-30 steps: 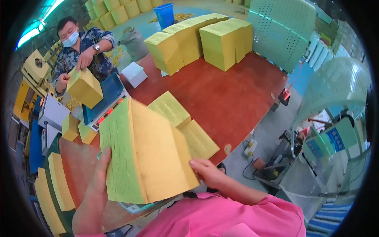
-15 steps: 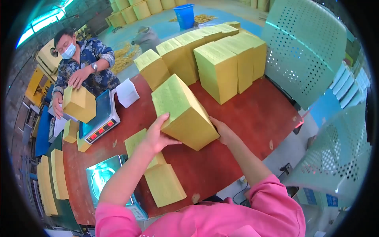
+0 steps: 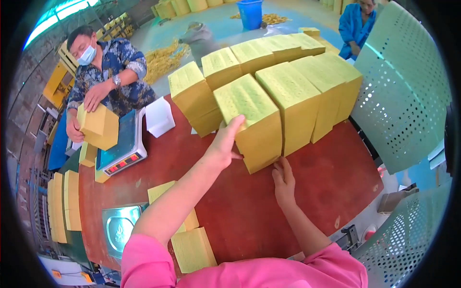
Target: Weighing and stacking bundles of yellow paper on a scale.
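Note:
A tall stack of yellow paper [image 3: 259, 141] stands against the near end of a row of similar yellow stacks [image 3: 302, 108]. My left hand [image 3: 224, 145] grips its left side, thumb on the upper front edge. At its lower right corner, the fingers of my right hand [image 3: 284, 181] touch the bottom edge, close together. I cannot tell whether its base rests fully on the red table [image 3: 230, 201]. Shorter yellow paper stacks [image 3: 194, 249] lie beside my left forearm.
A co-worker's hands [image 3: 96, 96] hold a yellow block over a digital scale [image 3: 122, 149] at left. A metal-topped scale [image 3: 120, 230] sits at the near left. Perforated metal panels [image 3: 398, 91] stand at right. Another person in blue [image 3: 355, 29] is at the back.
Both hands have carried the paper stack away from me and to the right, up against the row. My right hand has shifted to its lower corner. A person in blue has come into view.

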A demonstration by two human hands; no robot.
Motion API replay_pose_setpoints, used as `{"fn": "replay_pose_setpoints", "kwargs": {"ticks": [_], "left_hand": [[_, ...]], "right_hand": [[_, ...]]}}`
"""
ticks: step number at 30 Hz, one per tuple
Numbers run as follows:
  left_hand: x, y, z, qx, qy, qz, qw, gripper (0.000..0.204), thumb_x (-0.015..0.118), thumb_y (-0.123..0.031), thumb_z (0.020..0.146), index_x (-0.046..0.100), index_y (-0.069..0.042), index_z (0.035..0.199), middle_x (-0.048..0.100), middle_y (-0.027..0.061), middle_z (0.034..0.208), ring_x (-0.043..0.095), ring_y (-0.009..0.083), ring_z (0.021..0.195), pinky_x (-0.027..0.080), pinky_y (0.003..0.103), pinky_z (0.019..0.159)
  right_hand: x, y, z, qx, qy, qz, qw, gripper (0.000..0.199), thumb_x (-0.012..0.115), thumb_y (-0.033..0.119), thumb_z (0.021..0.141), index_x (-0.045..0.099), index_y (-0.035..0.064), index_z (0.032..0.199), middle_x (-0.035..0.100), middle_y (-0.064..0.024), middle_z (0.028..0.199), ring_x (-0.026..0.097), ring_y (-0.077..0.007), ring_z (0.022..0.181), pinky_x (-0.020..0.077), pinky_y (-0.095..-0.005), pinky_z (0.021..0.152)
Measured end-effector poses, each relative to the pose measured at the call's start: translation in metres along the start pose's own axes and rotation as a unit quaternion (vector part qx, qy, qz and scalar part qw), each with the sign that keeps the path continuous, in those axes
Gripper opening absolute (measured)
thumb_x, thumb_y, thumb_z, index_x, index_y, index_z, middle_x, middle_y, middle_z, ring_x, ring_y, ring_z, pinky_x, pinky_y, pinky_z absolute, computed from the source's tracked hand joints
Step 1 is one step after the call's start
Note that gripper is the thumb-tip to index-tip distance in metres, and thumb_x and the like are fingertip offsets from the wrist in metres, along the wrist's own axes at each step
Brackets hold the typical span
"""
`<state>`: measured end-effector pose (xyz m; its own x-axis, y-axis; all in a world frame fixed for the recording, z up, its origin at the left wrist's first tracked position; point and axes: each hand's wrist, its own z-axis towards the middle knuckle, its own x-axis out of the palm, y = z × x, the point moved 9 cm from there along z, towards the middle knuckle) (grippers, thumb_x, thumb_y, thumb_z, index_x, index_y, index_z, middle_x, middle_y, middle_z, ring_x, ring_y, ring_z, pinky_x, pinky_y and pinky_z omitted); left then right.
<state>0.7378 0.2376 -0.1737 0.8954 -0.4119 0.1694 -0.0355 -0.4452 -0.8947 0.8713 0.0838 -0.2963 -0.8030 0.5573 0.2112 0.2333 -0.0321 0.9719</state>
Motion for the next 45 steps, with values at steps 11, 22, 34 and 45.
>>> {"fn": "replay_pose_setpoints", "kwargs": {"ticks": [11,22,34,45], "left_hand": [[0.003,-0.017,-0.021,0.132,-0.018,-0.036,0.99,0.077,0.06,-0.049,0.09,0.028,-0.008,0.146,0.048,0.0129,0.138,0.051,0.0249,0.121,0.046,0.044,0.094],[-0.076,0.068,-0.238,0.18,-0.025,0.157,0.971,0.077,0.062,-0.036,0.091,0.029,0.004,0.149,0.032,0.0197,0.154,0.035,0.0289,0.141,0.035,0.039,0.112],[-0.336,0.166,-0.54,0.154,-0.228,-0.158,0.948,0.046,0.058,-0.034,0.098,0.058,-0.001,0.129,0.063,0.0106,0.12,0.061,0.0157,0.104,0.048,0.03,0.091],[-0.581,0.173,-0.718,0.181,-0.346,-0.112,0.914,0.04,0.055,-0.029,0.099,0.059,0.003,0.124,0.066,0.0145,0.114,0.064,0.0211,0.105,0.051,0.035,0.092]], "right_hand": [[0.044,0.029,-0.017,-0.276,0.017,-0.339,0.899,0.045,0.058,0.001,0.086,0.052,-0.0023,0.131,0.05,-0.0212,0.137,0.047,-0.0381,0.13,0.0401,-0.0417,0.107],[0.013,0.0,0.0,-0.271,0.023,-0.46,0.845,0.039,0.047,0.004,0.095,0.053,-0.0042,0.132,0.052,-0.0185,0.137,0.051,-0.0278,0.124,0.0376,-0.0379,0.109],[0.248,0.085,-0.248,-0.163,0.21,-0.035,0.963,0.036,0.041,0.003,0.096,0.054,-0.0054,0.128,0.059,-0.0158,0.127,0.055,-0.0248,0.12,0.0425,-0.0366,0.104],[0.524,-0.004,-0.548,0.001,0.407,0.028,0.913,0.03,0.046,-0.004,0.09,0.06,-0.0052,0.117,0.064,-0.0133,0.114,0.059,-0.0192,0.108,0.0467,-0.0322,0.096]]}}
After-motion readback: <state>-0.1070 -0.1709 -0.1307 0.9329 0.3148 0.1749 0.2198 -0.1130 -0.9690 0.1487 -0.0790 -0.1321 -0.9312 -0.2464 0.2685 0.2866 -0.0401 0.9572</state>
